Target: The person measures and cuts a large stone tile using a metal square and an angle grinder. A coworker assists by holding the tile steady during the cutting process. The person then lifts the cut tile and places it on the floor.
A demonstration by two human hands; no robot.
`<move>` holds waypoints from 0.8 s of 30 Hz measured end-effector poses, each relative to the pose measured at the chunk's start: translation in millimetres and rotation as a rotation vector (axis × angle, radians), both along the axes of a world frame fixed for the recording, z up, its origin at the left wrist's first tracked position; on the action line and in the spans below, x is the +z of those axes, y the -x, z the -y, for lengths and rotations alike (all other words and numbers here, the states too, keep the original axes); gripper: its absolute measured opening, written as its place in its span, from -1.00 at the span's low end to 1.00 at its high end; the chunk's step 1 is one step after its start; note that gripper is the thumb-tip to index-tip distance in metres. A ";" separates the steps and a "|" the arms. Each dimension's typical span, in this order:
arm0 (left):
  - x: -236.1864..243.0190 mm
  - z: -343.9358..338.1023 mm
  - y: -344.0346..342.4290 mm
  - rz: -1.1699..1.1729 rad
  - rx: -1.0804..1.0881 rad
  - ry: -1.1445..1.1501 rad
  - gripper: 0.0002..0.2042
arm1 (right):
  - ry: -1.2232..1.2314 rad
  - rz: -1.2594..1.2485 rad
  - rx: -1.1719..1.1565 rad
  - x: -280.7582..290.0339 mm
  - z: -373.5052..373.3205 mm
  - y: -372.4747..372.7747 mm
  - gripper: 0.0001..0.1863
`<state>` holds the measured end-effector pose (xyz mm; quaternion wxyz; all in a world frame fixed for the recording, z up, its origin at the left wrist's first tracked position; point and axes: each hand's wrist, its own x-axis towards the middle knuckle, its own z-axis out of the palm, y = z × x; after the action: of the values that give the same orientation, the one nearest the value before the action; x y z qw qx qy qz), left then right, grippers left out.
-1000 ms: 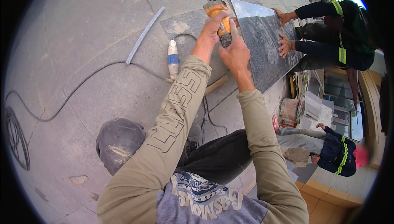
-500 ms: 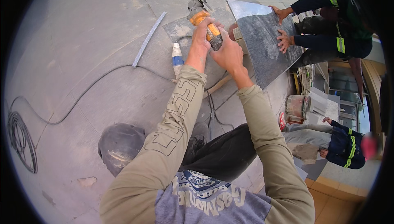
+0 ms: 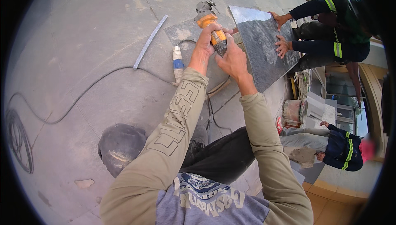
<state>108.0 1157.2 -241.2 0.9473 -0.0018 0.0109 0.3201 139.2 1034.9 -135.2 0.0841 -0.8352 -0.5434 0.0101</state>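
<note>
Both of my hands are wrapped round a yellow and black angle grinder (image 3: 218,36), its grey head pointing away from me. My left hand (image 3: 207,39) grips the body near the head, and my right hand (image 3: 234,58) holds the rear end. Just right of the grinder, a large dark grey stone slab (image 3: 264,43) rests tilted, with a paler wet-looking strip along its far edge. A co-worker's two hands (image 3: 283,45) press flat on the slab's face. The grinder's disc is hard to make out at its head.
A white and blue plug connector (image 3: 178,64) and its dark cable (image 3: 82,95) lie on the floor, coiled at far left. A thin stone strip (image 3: 150,41) lies beyond. Right stand a dusty bucket (image 3: 293,110) and another person (image 3: 342,146).
My hands and the grinder have shifted slightly right, closer to the slab's edge, and the grinder's head has turned a little. The co-worker's hands stay on the slab.
</note>
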 end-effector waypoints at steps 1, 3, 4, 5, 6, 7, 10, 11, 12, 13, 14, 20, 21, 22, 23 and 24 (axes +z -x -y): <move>-1.3 2.4 -6.7 -0.013 0.004 0.001 -0.79 | 0.005 0.001 -0.017 -2.3 5.1 -5.8 -0.03; -9.2 5.9 -18.1 -0.057 0.017 -0.006 -0.73 | 0.006 -0.014 -0.046 -5.8 9.3 -8.9 -0.02; -11.8 8.4 -25.0 -0.110 0.069 -0.014 -0.70 | -0.004 -0.011 -0.049 -8.5 11.0 -10.7 0.00; -10.5 12.8 -32.1 -0.160 0.117 -0.022 -0.66 | -0.014 -0.006 -0.056 -11.8 13.4 -13.7 0.02; -9.4 16.6 -38.1 -0.211 0.167 -0.030 -0.62 | -0.025 -0.001 -0.061 -14.8 14.9 -16.6 0.04; -8.5 20.1 -42.8 -0.211 0.201 -0.055 -0.59 | -0.046 0.031 -0.051 -17.7 14.7 -19.7 0.05; -5.1 32.6 -50.3 -0.180 0.260 -0.117 -0.53 | -0.086 0.118 -0.034 -22.7 17.3 -28.7 0.06; -5.2 33.6 -49.8 -0.157 0.264 -0.131 -0.53 | -0.083 0.133 -0.024 -22.4 16.3 -30.2 0.05; -5.0 34.0 -49.2 -0.133 0.271 -0.144 -0.52 | -0.081 0.148 -0.013 -21.9 15.7 -31.1 0.04; -4.4 33.4 -48.8 -0.131 0.273 -0.159 -0.52 | -0.086 0.140 -0.015 -21.2 15.6 -31.6 0.03; -3.1 32.0 -47.7 -0.130 0.273 -0.177 -0.52 | -0.093 0.130 -0.021 -20.7 16.0 -31.0 0.03; 7.2 25.8 -39.0 -0.113 0.219 -0.144 -0.55 | -0.069 0.099 -0.061 -17.4 8.6 -27.2 0.00; 10.0 25.9 -38.3 -0.111 0.219 -0.132 -0.56 | -0.065 0.099 -0.066 -16.9 8.3 -27.3 0.00; 12.8 25.3 -37.6 -0.100 0.219 -0.148 -0.57 | -0.076 0.106 -0.060 -17.0 8.4 -28.7 0.00; 13.7 24.2 -36.5 -0.091 0.219 -0.164 -0.57 | -0.089 0.111 -0.053 -18.3 8.4 -29.9 0.01; 14.4 23.8 -35.2 -0.082 0.219 -0.181 -0.57 | -0.101 0.117 -0.048 -19.5 8.6 -31.3 0.01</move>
<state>143.2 1133.4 -226.9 0.9019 0.0954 0.0202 0.4208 170.4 1026.3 -154.7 0.0946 -0.8418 -0.5271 -0.0680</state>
